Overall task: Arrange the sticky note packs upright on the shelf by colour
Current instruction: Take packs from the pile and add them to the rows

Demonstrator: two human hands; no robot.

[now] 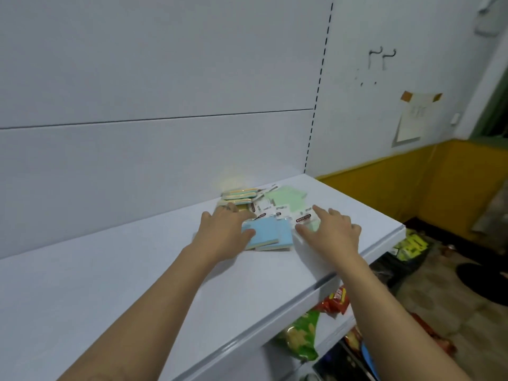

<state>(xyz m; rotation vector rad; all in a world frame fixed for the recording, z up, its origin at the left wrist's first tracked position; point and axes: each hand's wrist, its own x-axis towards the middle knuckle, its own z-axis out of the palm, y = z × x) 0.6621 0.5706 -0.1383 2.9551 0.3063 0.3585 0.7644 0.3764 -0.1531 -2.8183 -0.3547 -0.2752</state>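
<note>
Sticky notes in a messy pile on a white shelf

Walls come first: a big white back wall (165, 78) stands behind a wide white shelf (137, 284). To the right, the room wall is white on top and yellow at the bottom, and a sheet of paper (412, 119) is taped to it. Two small hooks (382, 57) stick out higher up.

Below the shelf edge sit snack bags, one green (299, 336) and one red (334, 299).

Sticky note packs lie flat in a heap near the far right end of the shelf, close to the back wall. None stand up. They are flat squares with white labels. Two blue packs (270, 233) lie at the front, one partly on the other. Green packs (288, 200) lie at the back right; I cannot count them. About three yellow packs (240, 196) are stacked at the back left.

The left hand (222, 235) lies flat and spread, fingers resting on the blue and yellow packs, gripping nothing. The right hand (330, 229) is also spread wide, fingertips touching a labelled green pack (308, 221), not holding it.
</note>
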